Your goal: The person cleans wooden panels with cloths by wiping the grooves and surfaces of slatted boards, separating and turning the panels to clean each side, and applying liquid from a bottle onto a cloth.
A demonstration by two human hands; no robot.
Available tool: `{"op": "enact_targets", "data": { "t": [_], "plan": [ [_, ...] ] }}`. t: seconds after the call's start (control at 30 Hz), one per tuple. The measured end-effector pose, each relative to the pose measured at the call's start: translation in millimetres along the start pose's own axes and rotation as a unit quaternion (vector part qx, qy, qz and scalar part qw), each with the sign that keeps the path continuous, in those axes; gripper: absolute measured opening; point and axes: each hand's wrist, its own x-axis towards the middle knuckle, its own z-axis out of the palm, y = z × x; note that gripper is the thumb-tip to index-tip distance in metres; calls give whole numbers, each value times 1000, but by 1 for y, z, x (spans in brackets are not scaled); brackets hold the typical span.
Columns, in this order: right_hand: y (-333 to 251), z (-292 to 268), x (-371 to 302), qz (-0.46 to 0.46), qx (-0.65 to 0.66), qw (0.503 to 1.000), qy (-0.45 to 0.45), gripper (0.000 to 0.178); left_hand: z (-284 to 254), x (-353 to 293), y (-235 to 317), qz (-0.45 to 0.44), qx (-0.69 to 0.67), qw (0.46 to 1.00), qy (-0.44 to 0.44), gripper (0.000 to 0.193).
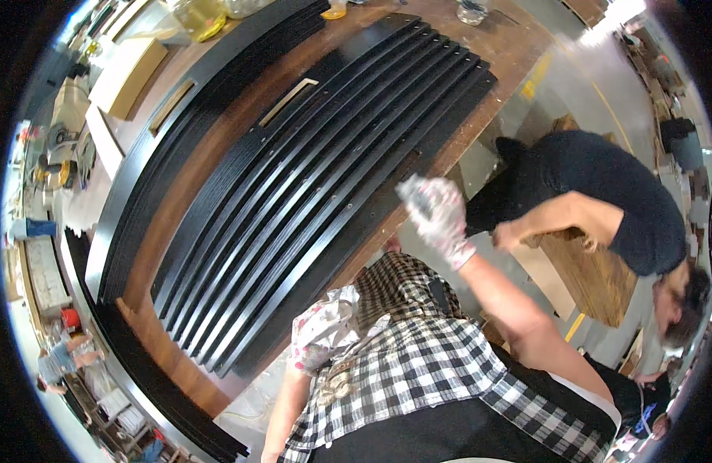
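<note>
Long, glossy black boards (333, 170) lie overlapped in staggered rows across the brown wooden counter (510, 42), apparently so that a strip of each stays exposed and reachable. The right grip (439, 220), gloved in white with red marks and grey toward the fingers, is raised near the boards' close edge; blur hides whether it is apart, together or holding anything. The left grip (321, 336), similarly gloved, is beside the black-and-white checked cloth garment (417, 363); whether it clamps anything, I cannot tell.
</note>
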Motion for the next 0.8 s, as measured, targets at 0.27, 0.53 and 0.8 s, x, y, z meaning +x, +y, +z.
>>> {"op": "enact_targets", "data": {
  "t": [0.27, 0.53, 0.8],
  "plan": [
    [-45, 17, 0, -137, 99, 986, -3, 32, -3, -25, 18, -93, 24, 995, 13, 35],
    [-112, 54, -33, -199, 100, 968, -112, 32, 12, -38, 20, -87, -8, 993, 74, 33],
    [-74, 41, -15, -269, -29, 963, 5, 42, 13, -38, 9, -95, 11, 994, 57, 34]
  ]
}}
